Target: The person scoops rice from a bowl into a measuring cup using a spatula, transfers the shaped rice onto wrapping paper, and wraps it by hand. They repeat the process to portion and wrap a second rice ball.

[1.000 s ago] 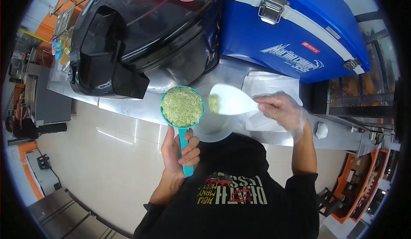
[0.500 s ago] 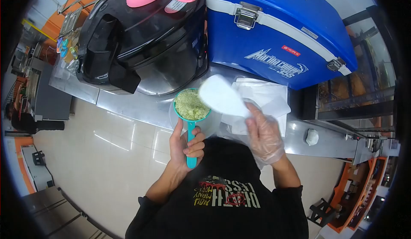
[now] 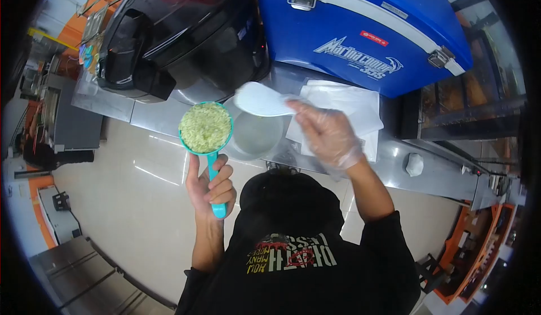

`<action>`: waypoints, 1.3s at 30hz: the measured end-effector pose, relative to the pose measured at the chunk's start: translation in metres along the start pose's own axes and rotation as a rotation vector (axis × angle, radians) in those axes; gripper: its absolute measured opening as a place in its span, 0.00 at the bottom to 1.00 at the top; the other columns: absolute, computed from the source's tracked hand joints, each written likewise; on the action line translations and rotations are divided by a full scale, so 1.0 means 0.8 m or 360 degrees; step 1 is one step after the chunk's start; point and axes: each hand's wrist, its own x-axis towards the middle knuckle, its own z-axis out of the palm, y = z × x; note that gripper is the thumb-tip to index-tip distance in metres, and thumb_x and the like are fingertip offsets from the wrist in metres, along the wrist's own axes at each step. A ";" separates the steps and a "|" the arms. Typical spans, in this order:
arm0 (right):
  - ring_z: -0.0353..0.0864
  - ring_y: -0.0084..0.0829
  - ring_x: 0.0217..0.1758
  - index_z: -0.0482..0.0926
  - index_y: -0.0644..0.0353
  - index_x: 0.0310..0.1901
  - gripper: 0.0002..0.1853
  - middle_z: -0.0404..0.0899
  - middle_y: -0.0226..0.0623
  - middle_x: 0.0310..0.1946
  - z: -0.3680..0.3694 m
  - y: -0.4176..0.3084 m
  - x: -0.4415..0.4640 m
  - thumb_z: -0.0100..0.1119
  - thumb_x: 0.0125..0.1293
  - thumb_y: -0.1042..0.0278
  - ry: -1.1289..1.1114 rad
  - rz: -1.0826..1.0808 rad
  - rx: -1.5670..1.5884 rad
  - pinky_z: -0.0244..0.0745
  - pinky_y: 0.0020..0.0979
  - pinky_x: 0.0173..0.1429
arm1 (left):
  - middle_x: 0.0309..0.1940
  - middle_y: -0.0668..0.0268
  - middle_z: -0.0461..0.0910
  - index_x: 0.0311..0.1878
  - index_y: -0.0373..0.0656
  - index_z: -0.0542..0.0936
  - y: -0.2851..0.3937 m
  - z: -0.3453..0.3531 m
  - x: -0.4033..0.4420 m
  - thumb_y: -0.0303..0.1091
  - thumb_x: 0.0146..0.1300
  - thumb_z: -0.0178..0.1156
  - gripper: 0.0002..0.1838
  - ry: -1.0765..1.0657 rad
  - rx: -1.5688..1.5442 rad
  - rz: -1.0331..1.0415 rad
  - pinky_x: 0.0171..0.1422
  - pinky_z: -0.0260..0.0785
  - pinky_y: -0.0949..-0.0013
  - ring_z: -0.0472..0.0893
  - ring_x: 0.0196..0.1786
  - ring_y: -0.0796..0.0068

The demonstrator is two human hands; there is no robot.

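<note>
I can see the left hand (image 3: 199,190), its grip wrapped round the scoop (image 3: 213,165), holding it upright-mouthed and heaped with rice (image 3: 205,126), just left of the bowl (image 3: 256,134) by the table (image 3: 389,160). The gloved right hand (image 3: 331,139) clasps the paddle (image 3: 260,99), blade near the bowl's far rim.

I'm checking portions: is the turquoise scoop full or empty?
Full: the scoop in the left hand shows pale green grains reaching its rim all around.
</note>
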 end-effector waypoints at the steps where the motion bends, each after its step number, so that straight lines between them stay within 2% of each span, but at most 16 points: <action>1: 0.84 0.42 0.28 0.82 0.53 0.61 0.18 0.84 0.44 0.27 -0.008 0.004 0.003 0.57 0.72 0.67 -0.0079 0.0093 -0.0110 0.79 0.41 0.36 | 0.23 0.64 0.64 0.43 0.36 0.64 -0.002 -0.002 -0.008 0.65 0.76 0.46 0.33 -0.0012 -0.0056 0.0064 0.15 0.57 0.79 0.65 0.15 0.81; 4: 0.85 0.48 0.32 0.84 0.51 0.59 0.17 0.82 0.48 0.24 0.018 0.020 0.005 0.56 0.73 0.58 -0.0295 -0.0041 -0.0416 0.79 0.46 0.45 | 0.24 0.65 0.65 0.45 0.37 0.66 -0.007 -0.019 -0.035 0.68 0.75 0.43 0.34 -0.0143 -0.0100 0.0096 0.18 0.56 0.77 0.64 0.16 0.81; 5: 0.85 0.53 0.38 0.79 0.52 0.64 0.23 0.84 0.53 0.33 0.037 0.027 0.013 0.54 0.74 0.51 -0.0518 0.0058 -0.0429 0.77 0.49 0.54 | 0.23 0.65 0.65 0.43 0.36 0.64 -0.012 -0.023 -0.043 0.65 0.75 0.47 0.33 -0.0076 -0.0098 0.0183 0.14 0.57 0.81 0.66 0.14 0.83; 8: 0.85 0.56 0.41 0.71 0.53 0.71 0.28 0.84 0.57 0.45 0.081 0.044 0.030 0.56 0.73 0.52 -0.0071 0.0269 -0.0487 0.77 0.49 0.56 | 0.24 0.64 0.65 0.44 0.37 0.66 -0.018 -0.035 -0.070 0.67 0.75 0.44 0.34 -0.0054 -0.0267 0.0248 0.17 0.55 0.78 0.64 0.15 0.81; 9: 0.86 0.53 0.46 0.60 0.53 0.76 0.34 0.83 0.54 0.49 0.091 0.068 0.030 0.53 0.74 0.49 -0.0100 0.0197 -0.0412 0.79 0.51 0.55 | 0.23 0.65 0.65 0.43 0.36 0.66 -0.016 -0.041 -0.077 0.66 0.75 0.45 0.34 -0.0055 -0.0277 0.0300 0.17 0.55 0.79 0.64 0.15 0.82; 12: 0.88 0.47 0.44 0.57 0.50 0.78 0.35 0.79 0.53 0.59 0.102 0.034 0.058 0.57 0.73 0.57 -0.0596 0.0881 0.0121 0.86 0.46 0.43 | 0.23 0.65 0.65 0.42 0.36 0.66 -0.004 -0.056 -0.109 0.66 0.75 0.46 0.34 -0.0090 -0.0309 0.0440 0.16 0.56 0.79 0.65 0.15 0.82; 15: 0.87 0.44 0.44 0.53 0.47 0.79 0.37 0.73 0.49 0.65 0.158 0.065 0.059 0.56 0.72 0.69 -0.0575 0.0997 0.0950 0.90 0.38 0.35 | 0.24 0.65 0.65 0.43 0.37 0.67 0.023 -0.075 -0.129 0.65 0.76 0.44 0.33 -0.0189 -0.0355 0.0476 0.18 0.54 0.77 0.63 0.15 0.81; 18: 0.87 0.47 0.45 0.48 0.43 0.80 0.40 0.64 0.48 0.71 0.233 0.034 0.062 0.52 0.71 0.77 -0.0533 0.1067 0.1234 0.93 0.39 0.37 | 0.24 0.65 0.65 0.43 0.37 0.67 0.070 -0.087 -0.151 0.65 0.76 0.44 0.33 -0.0260 -0.0327 0.0530 0.18 0.54 0.77 0.63 0.15 0.81; 23: 0.80 0.49 0.63 0.42 0.42 0.80 0.43 0.54 0.50 0.76 0.398 -0.049 0.151 0.50 0.70 0.79 -0.0705 0.0873 0.1541 0.94 0.42 0.42 | 0.24 0.65 0.65 0.44 0.38 0.67 0.180 -0.082 -0.192 0.66 0.76 0.42 0.33 -0.0355 -0.0338 0.0533 0.18 0.53 0.77 0.63 0.15 0.81; 26: 0.75 0.50 0.68 0.42 0.48 0.80 0.44 0.58 0.54 0.73 0.483 -0.115 0.240 0.58 0.70 0.69 -0.0655 0.1120 0.1199 0.90 0.40 0.44 | 0.24 0.65 0.65 0.45 0.38 0.67 0.236 -0.073 -0.216 0.66 0.77 0.42 0.33 -0.0322 -0.0288 0.0514 0.17 0.52 0.77 0.63 0.15 0.81; 29: 0.77 0.47 0.68 0.49 0.59 0.78 0.43 0.66 0.54 0.69 0.504 -0.176 0.297 0.62 0.71 0.53 -0.0496 0.1278 0.1391 0.82 0.44 0.59 | 0.24 0.64 0.65 0.45 0.38 0.67 0.284 -0.065 -0.234 0.65 0.77 0.42 0.32 -0.0209 -0.0185 0.0442 0.17 0.52 0.75 0.64 0.15 0.80; 33: 0.76 0.36 0.68 0.59 0.62 0.74 0.38 0.68 0.46 0.70 0.521 -0.127 0.255 0.61 0.74 0.47 0.0008 0.0565 0.0793 0.79 0.37 0.64 | 0.24 0.64 0.67 0.47 0.38 0.66 0.327 -0.054 -0.220 0.63 0.75 0.47 0.30 -0.0099 -0.0121 0.0129 0.17 0.55 0.76 0.67 0.15 0.79; 34: 0.77 0.35 0.66 0.59 0.61 0.74 0.36 0.69 0.46 0.69 0.516 -0.113 0.221 0.58 0.75 0.48 -0.0111 0.0515 0.1017 0.81 0.35 0.61 | 0.25 0.64 0.68 0.48 0.39 0.66 0.333 -0.050 -0.209 0.63 0.75 0.47 0.30 -0.0138 -0.0102 0.0010 0.17 0.56 0.77 0.68 0.15 0.79; 36: 0.76 0.39 0.68 0.61 0.61 0.75 0.38 0.71 0.44 0.67 0.453 -0.119 0.123 0.48 0.77 0.37 -0.0363 0.0694 0.1663 0.76 0.39 0.67 | 0.24 0.64 0.68 0.47 0.40 0.66 0.291 -0.089 -0.170 0.63 0.75 0.48 0.30 -0.0154 -0.0243 -0.0305 0.18 0.57 0.77 0.68 0.15 0.79; 38: 0.82 0.37 0.57 0.63 0.57 0.74 0.42 0.75 0.40 0.63 0.406 -0.150 0.086 0.37 0.76 0.27 -0.0570 0.0665 0.2420 0.83 0.40 0.57 | 0.24 0.65 0.67 0.46 0.41 0.66 0.281 -0.096 -0.135 0.64 0.74 0.48 0.29 -0.0051 -0.0283 -0.0645 0.18 0.58 0.76 0.68 0.15 0.79; 39: 0.82 0.38 0.53 0.64 0.56 0.74 0.44 0.76 0.40 0.62 0.398 -0.146 0.065 0.34 0.73 0.24 -0.0374 0.0977 0.2494 0.84 0.41 0.53 | 0.24 0.65 0.67 0.45 0.42 0.66 0.270 -0.106 -0.113 0.65 0.74 0.48 0.30 -0.0009 -0.0290 -0.0853 0.17 0.57 0.76 0.67 0.14 0.79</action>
